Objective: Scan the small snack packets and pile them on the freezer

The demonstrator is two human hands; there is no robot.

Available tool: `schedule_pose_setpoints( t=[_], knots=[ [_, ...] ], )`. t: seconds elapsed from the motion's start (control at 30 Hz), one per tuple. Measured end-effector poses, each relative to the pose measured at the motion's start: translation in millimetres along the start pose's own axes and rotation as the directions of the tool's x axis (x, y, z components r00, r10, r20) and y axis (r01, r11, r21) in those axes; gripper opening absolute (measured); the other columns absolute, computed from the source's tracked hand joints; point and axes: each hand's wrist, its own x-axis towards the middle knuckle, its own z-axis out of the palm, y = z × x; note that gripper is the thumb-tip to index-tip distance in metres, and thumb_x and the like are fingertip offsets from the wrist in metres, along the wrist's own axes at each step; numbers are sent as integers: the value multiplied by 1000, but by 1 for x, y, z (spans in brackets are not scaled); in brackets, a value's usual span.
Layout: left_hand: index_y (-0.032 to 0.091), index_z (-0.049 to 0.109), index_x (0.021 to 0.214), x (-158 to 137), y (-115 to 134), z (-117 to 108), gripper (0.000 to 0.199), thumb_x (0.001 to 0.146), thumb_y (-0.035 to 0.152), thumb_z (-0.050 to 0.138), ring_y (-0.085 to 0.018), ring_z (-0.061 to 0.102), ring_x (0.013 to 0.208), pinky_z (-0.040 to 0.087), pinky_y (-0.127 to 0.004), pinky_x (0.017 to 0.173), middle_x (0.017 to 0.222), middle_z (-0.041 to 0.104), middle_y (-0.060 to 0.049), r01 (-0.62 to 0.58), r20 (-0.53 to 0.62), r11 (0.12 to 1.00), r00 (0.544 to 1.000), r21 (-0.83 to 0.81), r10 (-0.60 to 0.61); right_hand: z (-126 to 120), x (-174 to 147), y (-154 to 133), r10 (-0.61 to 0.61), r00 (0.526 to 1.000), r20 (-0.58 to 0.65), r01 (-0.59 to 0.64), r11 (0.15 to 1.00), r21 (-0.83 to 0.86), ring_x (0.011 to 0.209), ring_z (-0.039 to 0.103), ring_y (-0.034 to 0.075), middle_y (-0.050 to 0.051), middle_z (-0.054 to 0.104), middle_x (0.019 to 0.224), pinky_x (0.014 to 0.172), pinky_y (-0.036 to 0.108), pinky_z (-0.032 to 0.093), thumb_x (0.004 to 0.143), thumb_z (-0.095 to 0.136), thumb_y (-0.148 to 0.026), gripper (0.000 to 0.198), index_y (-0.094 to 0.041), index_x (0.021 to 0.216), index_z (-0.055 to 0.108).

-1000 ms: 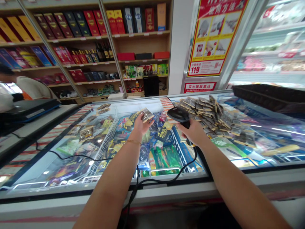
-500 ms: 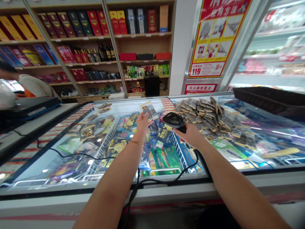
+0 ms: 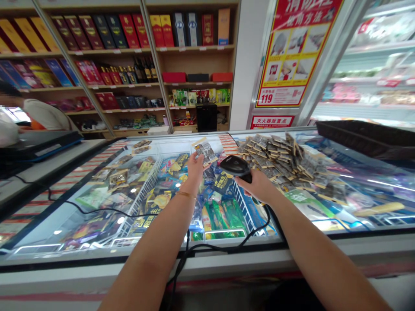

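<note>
Between the fingers of my left hand (image 3: 196, 166) is a small snack packet (image 3: 205, 152), dark with pale tan edges, held above the freezer's glass top. My right hand (image 3: 257, 186) is wrapped round the handle of a black barcode scanner (image 3: 236, 166), its head turned toward the packet and a short gap away from it. A black cable (image 3: 223, 248) loops from the scanner across the front of the freezer. Right of the scanner, a heap of similar packets (image 3: 275, 151) is spread on the glass.
Under the glass, wire baskets (image 3: 244, 206) hold colourful frozen packs (image 3: 223, 216). A black tray (image 3: 366, 136) rests at the right rear. A few packets (image 3: 118, 178) lie on the left glass. Beyond the left counter (image 3: 19, 177) is another person (image 3: 45, 114). Shelves of boxes (image 3: 191, 28) stand behind.
The scanner has shifted slightly left and down. The packet in my left hand has moved slightly right and tilted a little. Both hands keep their hold.
</note>
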Motion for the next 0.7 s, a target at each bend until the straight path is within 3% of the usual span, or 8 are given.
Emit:
schedule_pose_setpoints(
  t=[0.2, 0.3, 0.43, 0.57, 0.63, 0.7],
  knots=[
    [19, 64, 103, -7, 5, 7, 21, 84, 27, 69, -12, 66, 70, 52, -23, 69, 80, 72, 0, 19, -82, 993, 997, 115, -10, -7, 5, 8, 104, 986, -131, -83, 985, 152, 40, 60, 19, 0, 58, 46, 44, 27, 48, 82, 65, -46, 27, -23, 76, 53],
    [18, 66, 105, -3, 8, 24, 27, 81, 30, 72, -10, 61, 61, 46, -22, 59, 75, 70, 0, 23, -62, 984, 998, 174, -12, -22, 9, 15, 175, 958, -228, -107, 953, 284, 39, 58, 18, 0, 60, 49, 41, 27, 47, 80, 67, -47, 28, -22, 80, 55],
    [17, 69, 105, 14, 16, 74, 36, 74, 32, 80, -9, 54, 54, 40, -20, 53, 67, 66, 2, -13, 64, 972, 998, 235, -2, -59, 10, 24, 272, 896, -350, -83, 879, 470, 38, 57, 16, 2, 64, 57, 39, 27, 47, 77, 69, -48, 31, -22, 80, 55],
    [16, 74, 87, 30, 17, 142, 20, 72, 25, 82, -11, 54, 55, 42, -23, 55, 59, 61, 0, -84, 189, 937, 982, 339, 20, -98, 0, 32, 317, 816, -484, -37, 863, 504, 39, 56, 15, 2, 66, 63, 37, 27, 46, 74, 72, -49, 34, -20, 82, 56],
    [14, 75, 87, 35, 10, 171, 17, 73, 22, 79, -14, 56, 55, 45, -27, 58, 58, 61, -1, -110, 221, 885, 975, 452, 8, -111, -7, 37, 318, 800, -510, -32, 870, 493, 38, 55, 15, 2, 65, 62, 37, 27, 45, 74, 73, -50, 35, -20, 82, 57],
    [12, 75, 99, 37, 2, 195, 27, 74, 20, 78, -18, 61, 59, 48, -30, 63, 60, 64, -3, -141, 209, 793, 978, 593, 19, -119, -13, 41, 312, 796, -518, -22, 871, 491, 39, 55, 15, 2, 65, 62, 37, 28, 46, 74, 73, -51, 36, -19, 83, 58]
  ],
)
